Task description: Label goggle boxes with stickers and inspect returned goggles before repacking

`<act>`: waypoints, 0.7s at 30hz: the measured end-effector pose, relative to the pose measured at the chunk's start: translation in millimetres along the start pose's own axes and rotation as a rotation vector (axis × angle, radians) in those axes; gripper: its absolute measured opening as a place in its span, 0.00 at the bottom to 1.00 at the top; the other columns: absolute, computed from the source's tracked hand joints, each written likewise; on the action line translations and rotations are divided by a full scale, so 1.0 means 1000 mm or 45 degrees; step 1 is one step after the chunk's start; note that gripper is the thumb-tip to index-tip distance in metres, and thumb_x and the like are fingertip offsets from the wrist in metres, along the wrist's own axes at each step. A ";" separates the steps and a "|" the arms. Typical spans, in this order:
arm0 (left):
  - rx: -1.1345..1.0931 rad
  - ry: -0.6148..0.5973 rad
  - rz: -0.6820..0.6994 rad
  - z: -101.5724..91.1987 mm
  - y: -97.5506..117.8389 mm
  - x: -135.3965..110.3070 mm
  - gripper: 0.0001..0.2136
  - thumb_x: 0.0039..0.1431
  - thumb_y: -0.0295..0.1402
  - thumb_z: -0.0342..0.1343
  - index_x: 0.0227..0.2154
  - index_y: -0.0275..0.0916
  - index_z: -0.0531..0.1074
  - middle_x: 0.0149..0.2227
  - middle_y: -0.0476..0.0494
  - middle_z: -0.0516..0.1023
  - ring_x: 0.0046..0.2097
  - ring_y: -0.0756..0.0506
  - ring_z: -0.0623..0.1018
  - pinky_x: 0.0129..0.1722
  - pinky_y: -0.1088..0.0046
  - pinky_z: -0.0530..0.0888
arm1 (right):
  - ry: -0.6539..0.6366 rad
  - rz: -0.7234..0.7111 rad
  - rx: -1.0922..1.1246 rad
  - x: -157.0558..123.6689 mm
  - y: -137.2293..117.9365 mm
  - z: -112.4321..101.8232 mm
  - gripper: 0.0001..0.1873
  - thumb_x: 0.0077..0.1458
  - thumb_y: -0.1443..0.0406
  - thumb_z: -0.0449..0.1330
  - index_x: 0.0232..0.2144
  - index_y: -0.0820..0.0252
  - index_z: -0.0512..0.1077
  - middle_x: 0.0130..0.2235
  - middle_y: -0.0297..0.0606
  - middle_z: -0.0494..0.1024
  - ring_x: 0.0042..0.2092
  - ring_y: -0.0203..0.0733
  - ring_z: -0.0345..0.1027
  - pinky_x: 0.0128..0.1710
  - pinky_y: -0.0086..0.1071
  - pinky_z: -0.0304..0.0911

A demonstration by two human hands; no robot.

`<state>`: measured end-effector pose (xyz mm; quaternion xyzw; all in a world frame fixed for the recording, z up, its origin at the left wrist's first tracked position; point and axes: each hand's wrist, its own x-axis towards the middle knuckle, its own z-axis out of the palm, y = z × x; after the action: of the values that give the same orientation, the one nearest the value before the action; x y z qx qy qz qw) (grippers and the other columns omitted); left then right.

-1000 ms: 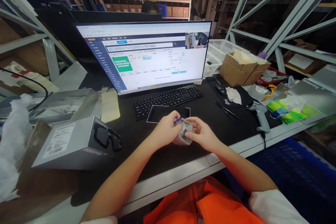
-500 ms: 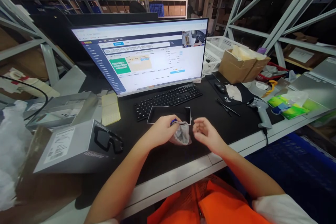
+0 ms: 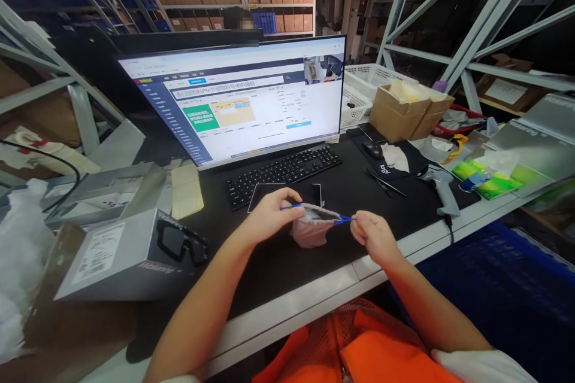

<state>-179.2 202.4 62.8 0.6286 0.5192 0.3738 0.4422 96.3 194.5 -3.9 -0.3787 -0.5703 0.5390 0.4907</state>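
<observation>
A small grey drawstring pouch (image 3: 309, 232) hangs between my hands above the black desk mat, its mouth stretched into a narrow slit. My left hand (image 3: 275, 214) pinches the pouch's left edge, where a bit of blue cord shows. On the other side, my right hand (image 3: 374, 236) is closed on the blue drawstring (image 3: 344, 219) and pulls it out taut. Something pale shows inside the pouch mouth, too little to name. Just behind the pouch lies a dark rectangular sheet with a white border (image 3: 287, 192), partly covered by my left hand.
Behind are a black keyboard (image 3: 287, 173) and a monitor (image 3: 251, 114). To the right lie tweezers (image 3: 386, 182), a mouse (image 3: 372, 149) and a barcode scanner (image 3: 442, 191). A grey goggles box (image 3: 135, 251) and a yellow pad (image 3: 186, 191) stand left; cardboard boxes (image 3: 399, 114) are back right.
My right hand, apart from the pouch before, has taken hold of the blue drawstring and drawn it rightward. The pouch's round mouth has flattened into a slit.
</observation>
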 end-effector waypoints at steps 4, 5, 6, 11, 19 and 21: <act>-0.731 0.331 0.072 -0.013 0.006 0.002 0.22 0.44 0.33 0.71 0.28 0.41 0.58 0.16 0.64 0.54 0.18 0.57 0.51 0.20 0.82 0.51 | 0.235 -0.071 0.057 0.003 0.006 -0.035 0.30 0.63 0.47 0.59 0.19 0.54 0.53 0.19 0.26 0.50 0.21 0.33 0.44 0.22 0.33 0.39; -0.820 0.406 0.097 -0.013 0.009 0.003 0.24 0.43 0.31 0.71 0.28 0.41 0.55 0.16 0.64 0.54 0.18 0.58 0.51 0.20 0.83 0.52 | 0.241 -0.067 0.003 0.004 0.008 -0.042 0.30 0.63 0.46 0.58 0.18 0.54 0.53 0.19 0.26 0.50 0.21 0.33 0.44 0.22 0.33 0.40; -0.876 0.435 0.106 -0.011 0.011 0.003 0.25 0.43 0.30 0.72 0.28 0.41 0.54 0.17 0.64 0.54 0.17 0.58 0.51 0.20 0.83 0.54 | 0.237 -0.065 -0.076 0.005 0.009 -0.047 0.30 0.64 0.46 0.56 0.18 0.54 0.53 0.19 0.27 0.51 0.22 0.34 0.45 0.22 0.33 0.41; -0.946 0.353 0.157 0.013 0.016 -0.004 0.19 0.50 0.35 0.71 0.32 0.39 0.63 0.17 0.63 0.58 0.16 0.59 0.54 0.20 0.84 0.56 | 0.361 -0.225 -0.772 0.005 0.000 -0.041 0.20 0.65 0.50 0.55 0.28 0.57 0.69 0.30 0.39 0.72 0.33 0.43 0.65 0.35 0.38 0.62; -0.543 -0.332 0.275 0.052 0.029 -0.052 0.13 0.67 0.41 0.59 0.47 0.38 0.72 0.25 0.49 0.75 0.28 0.49 0.76 0.30 0.74 0.71 | -0.372 -0.587 -0.746 -0.005 -0.018 0.051 0.26 0.57 0.63 0.64 0.58 0.55 0.67 0.57 0.44 0.75 0.55 0.47 0.71 0.53 0.39 0.68; -0.383 -0.281 0.428 0.038 0.026 -0.048 0.16 0.69 0.44 0.54 0.51 0.39 0.72 0.24 0.50 0.72 0.30 0.47 0.76 0.33 0.71 0.74 | -0.285 -0.506 -0.730 -0.003 -0.013 0.050 0.13 0.59 0.65 0.60 0.47 0.55 0.73 0.46 0.39 0.80 0.47 0.43 0.75 0.47 0.34 0.69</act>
<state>-143.7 146.8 74.4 0.6702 0.2943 0.4442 0.5166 49.6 177.9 12.0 -0.3215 -0.8108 0.2895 0.3943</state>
